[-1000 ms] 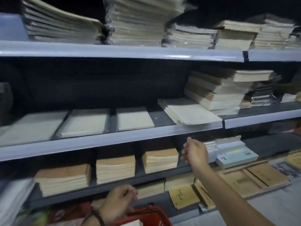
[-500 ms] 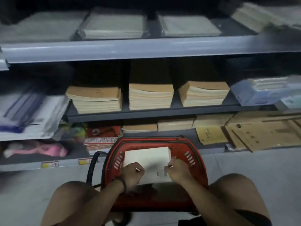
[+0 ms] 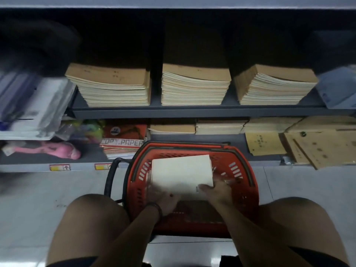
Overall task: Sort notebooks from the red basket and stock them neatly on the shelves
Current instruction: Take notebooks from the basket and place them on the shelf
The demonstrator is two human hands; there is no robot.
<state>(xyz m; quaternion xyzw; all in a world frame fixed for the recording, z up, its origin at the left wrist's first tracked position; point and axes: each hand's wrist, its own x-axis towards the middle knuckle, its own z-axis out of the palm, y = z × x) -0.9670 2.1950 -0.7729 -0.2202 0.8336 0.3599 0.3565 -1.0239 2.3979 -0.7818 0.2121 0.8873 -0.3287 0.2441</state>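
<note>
Our left hand [image 3: 163,199] and right hand [image 3: 217,193] gripped one pale notebook [image 3: 181,172] at the red basket [image 3: 244,197] — not yet shelved, we judged.

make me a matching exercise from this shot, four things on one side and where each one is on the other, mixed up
1 white notebook pack
2 red basket
3 pink toy
4 copy paper pack

A floor, between the knees
B lowest shelf, far left
C held by left hand and right hand
D lowest shelf, beside the basket

Pairs: 1-C, 2-A, 3-B, 4-D
</note>
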